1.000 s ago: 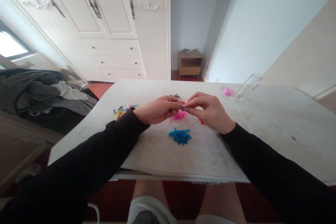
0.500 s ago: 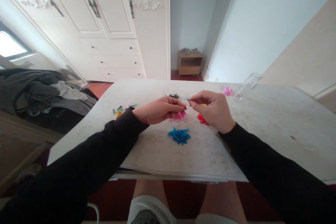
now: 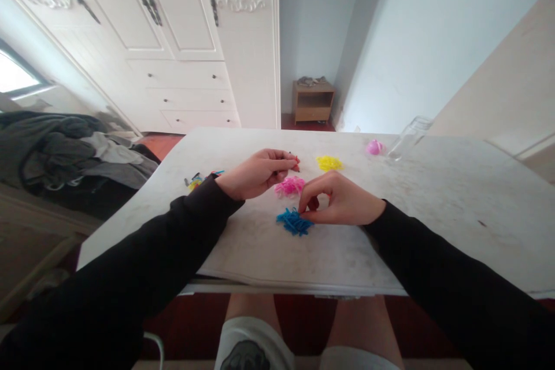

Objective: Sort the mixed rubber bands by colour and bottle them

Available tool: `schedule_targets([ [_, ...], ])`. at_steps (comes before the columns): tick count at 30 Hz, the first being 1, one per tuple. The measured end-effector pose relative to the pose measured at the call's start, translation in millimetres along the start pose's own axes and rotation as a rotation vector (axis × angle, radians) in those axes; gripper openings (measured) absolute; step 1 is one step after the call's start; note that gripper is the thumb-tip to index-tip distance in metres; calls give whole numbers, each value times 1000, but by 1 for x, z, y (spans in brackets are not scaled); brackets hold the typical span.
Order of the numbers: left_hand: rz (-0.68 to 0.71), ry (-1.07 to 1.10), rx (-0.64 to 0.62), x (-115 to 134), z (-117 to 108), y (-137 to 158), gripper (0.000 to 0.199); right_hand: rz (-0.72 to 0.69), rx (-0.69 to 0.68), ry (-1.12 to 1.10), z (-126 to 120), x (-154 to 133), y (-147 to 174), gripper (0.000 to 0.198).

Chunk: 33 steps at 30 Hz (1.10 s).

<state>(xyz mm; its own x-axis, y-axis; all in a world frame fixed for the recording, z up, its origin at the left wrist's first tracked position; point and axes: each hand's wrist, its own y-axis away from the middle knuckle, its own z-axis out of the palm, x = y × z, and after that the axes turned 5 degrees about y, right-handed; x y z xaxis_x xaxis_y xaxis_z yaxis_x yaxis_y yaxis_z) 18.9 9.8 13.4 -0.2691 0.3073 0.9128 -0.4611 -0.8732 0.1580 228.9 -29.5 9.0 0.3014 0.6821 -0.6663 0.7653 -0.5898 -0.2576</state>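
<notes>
My left hand [image 3: 264,172] is closed in a pinch above the far side of a pink heap of small bands [image 3: 289,187]. A small red band [image 3: 296,163] shows at its fingertips. My right hand [image 3: 340,199] reaches down to a heap of small blue bands [image 3: 295,222], thumb and forefinger together at its upper right edge. A blue band appears to be between those fingertips, though its outline merges with the heap. Just beyond the right hand lies a yellow heap of bands [image 3: 329,162]. A red heap is mostly hidden behind that hand.
Mixed coloured bands [image 3: 196,182] lie by my left sleeve. On the far right of the white table [image 3: 433,214] are a pink round object [image 3: 375,147] and a clear jar [image 3: 407,139] lying tilted. Dark clothes [image 3: 87,156] are piled left of the table.
My right hand has come down and left, from beside the left fingertips to the blue heap, uncovering the yellow heap. My left hand has shifted slightly left and up, exposing more pink bands.
</notes>
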Motion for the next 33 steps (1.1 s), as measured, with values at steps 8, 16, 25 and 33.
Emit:
schedule_targets([
  [8, -27, -41, -76, -2, -2, 0, 13, -3, 168, 52, 0, -4, -1, 9],
  [16, -52, -107, -154, -6, -3, -1, 20, 96, 554, 130, -1, 8, -4, 13],
  [25, -77, -19, -133, -4, -3, 0, 16, 236, 589, 190, -27, 11, 4, 12],
  [33, -224, 243, -3, 6, -2, -2, 40, 331, 192, 502, -57, 17, 24, 20],
])
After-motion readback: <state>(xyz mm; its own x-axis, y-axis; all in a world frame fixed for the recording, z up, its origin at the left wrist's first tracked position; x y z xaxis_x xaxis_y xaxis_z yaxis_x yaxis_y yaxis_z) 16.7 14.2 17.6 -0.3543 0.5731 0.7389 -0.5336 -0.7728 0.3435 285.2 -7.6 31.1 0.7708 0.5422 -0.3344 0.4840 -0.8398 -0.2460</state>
